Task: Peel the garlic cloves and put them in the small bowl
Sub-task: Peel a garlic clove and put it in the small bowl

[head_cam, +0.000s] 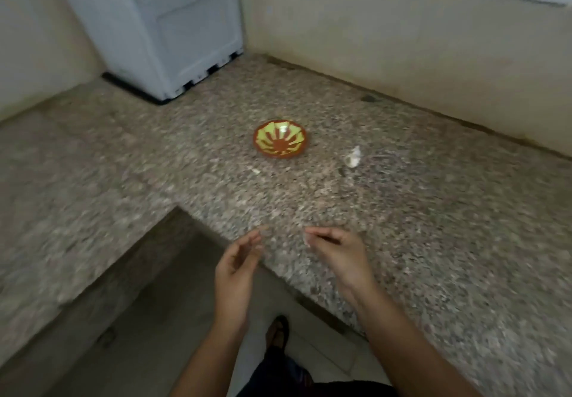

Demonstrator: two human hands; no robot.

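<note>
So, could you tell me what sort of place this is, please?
Probably a home kitchen: a speckled stone counter runs round a corner, with a white appliance, a small bowl and garlic on it.

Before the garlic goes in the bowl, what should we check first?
1. The bowl stands upright on the counter: ok.
2. The right hand pinches a pale piece: ok.
3. The pale piece is fully peeled: cannot tell, too blurry.
4. The left hand is free to help: ok.
5. All garlic is finished: cannot tell; a white lump lies right of the bowl.
</note>
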